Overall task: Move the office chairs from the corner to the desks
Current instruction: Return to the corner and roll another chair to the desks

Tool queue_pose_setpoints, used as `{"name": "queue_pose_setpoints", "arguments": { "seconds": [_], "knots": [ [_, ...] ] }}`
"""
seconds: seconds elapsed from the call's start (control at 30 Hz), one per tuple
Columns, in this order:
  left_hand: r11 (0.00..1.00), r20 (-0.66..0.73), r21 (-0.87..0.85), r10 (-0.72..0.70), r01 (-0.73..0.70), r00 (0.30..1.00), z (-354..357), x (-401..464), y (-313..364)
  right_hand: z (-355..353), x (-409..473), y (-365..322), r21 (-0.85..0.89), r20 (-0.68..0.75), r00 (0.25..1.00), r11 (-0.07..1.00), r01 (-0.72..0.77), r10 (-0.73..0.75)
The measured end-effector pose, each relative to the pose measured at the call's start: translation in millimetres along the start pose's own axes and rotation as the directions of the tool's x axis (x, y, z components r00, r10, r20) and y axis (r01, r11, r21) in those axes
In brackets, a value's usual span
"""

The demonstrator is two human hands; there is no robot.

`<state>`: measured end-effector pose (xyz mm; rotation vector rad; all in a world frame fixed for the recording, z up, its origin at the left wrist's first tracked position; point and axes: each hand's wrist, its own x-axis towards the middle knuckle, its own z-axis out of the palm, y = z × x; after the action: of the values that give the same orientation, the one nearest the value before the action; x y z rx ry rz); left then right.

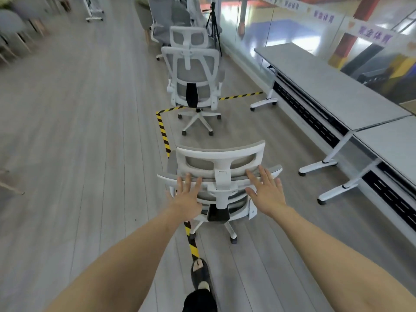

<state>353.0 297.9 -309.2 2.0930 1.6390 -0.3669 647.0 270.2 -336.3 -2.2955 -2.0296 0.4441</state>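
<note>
A white-framed office chair with grey mesh [219, 164] stands right in front of me, its back toward me. My left hand [186, 194] lies flat with fingers spread on the left of the backrest's top edge. My right hand [265, 190] is likewise open, fingers on the right of that edge. Neither hand is closed around the frame. A second matching chair [193, 82] stands further ahead, and more chairs [171, 21] are crowded in the far corner. Two grey-topped desks [333, 91] on white legs run along the right.
Yellow-and-black floor tape [163, 134] runs under the near chair and turns right toward the desks. A glass wall [281, 21] lies behind the desks. A black tripod [213, 25] stands by the far chairs. Grey chairs with wooden legs [13, 30] line the far left. My foot [200, 273] is on the tape.
</note>
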Motion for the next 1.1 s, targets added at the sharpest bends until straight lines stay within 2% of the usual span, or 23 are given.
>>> {"name": "queue_pose_setpoints", "arguments": {
  "seconds": [0.33, 0.7, 0.9, 1.1],
  "knots": [
    [1.0, 0.11, 0.012, 0.026, -0.027, 0.994, -142, 219, -23, -50, 236, -14, 0.06, 0.07, 0.995, 0.995, -0.074, 0.07],
    [0.996, 0.096, 0.064, 0.06, -0.067, 0.994, -255, 420, -14, -91, 447, 2, 0.091, 0.023, 0.992, 0.988, -0.123, 0.122],
    [0.991, 0.129, 0.113, 0.054, -0.069, 0.99, -310, 512, 4, -124, 535, 19, 0.051, 0.049, 0.988, 0.987, -0.151, 0.148],
    [0.981, 0.088, 0.176, 0.07, -0.085, 0.994, -329, 568, 9, -136, 583, 25, 0.008, 0.04, 0.982, 0.983, -0.184, 0.183]
  ]
}}
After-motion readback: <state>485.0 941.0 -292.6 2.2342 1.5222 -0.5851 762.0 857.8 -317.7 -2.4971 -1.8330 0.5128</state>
